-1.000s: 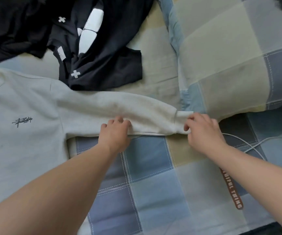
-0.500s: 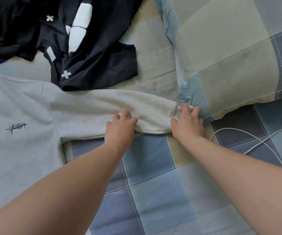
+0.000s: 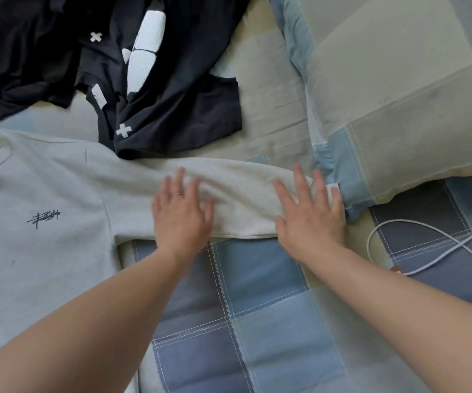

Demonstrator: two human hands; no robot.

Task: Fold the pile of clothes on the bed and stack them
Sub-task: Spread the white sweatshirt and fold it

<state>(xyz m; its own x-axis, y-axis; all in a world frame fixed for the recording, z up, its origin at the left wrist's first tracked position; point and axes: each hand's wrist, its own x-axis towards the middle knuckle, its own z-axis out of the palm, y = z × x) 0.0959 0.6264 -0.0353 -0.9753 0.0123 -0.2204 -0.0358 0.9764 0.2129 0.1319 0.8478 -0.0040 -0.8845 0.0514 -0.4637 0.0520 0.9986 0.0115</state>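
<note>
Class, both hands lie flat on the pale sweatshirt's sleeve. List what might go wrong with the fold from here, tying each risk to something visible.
1. The black garment overlaps the sweatshirt at the shoulder, so folding the sleeve inward may drag it along.
2. The cuff sits against the pillow and could bunch.
3. The white cable lies near the right hand and might snag.

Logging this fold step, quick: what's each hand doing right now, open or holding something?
Left hand: open, spread flat on the sweatshirt sleeve.
Right hand: open, flat on the same sleeve's end.
</note>
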